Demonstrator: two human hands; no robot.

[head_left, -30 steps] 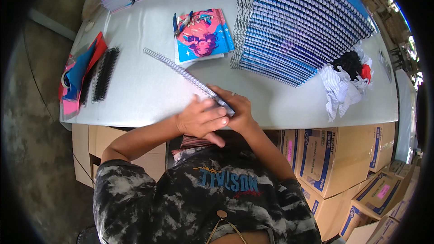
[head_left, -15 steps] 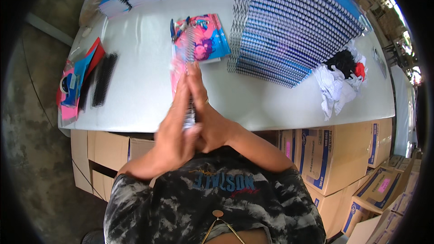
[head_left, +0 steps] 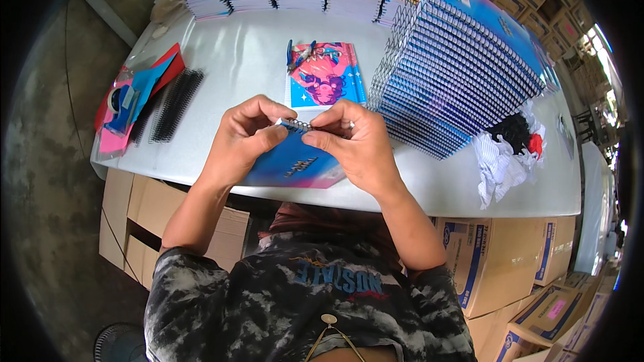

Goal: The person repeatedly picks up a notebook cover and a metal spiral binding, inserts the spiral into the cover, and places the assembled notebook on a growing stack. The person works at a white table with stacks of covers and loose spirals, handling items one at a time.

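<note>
Spiral notebook [head_left: 292,164] with a blue and pink cover lies at the near edge of the white bench [head_left: 228,67], held up slightly at its top by both hands. In the head view, the left hand [head_left: 241,137] pinches the wire binding at the notebook's top edge, fingers together on the coil; the right hand [head_left: 352,144] does the same just beside it, fingers clamped on the same binding. Whether the coil is fully threaded is hard to tell, since the fingertips cover it.

Just beyond the hands lies a second notebook [head_left: 325,74] with a pink and blue picture cover, and small pliers [head_left: 298,53] rest at its top left corner. To the right stands a leaning stack of spiral-bound notebooks [head_left: 463,60]. Black binding coils [head_left: 174,104] lie to the left, near a tape dispenser [head_left: 124,104] on red and pink sheets. A crumpled white cloth [head_left: 500,157] sits at right.
</note>
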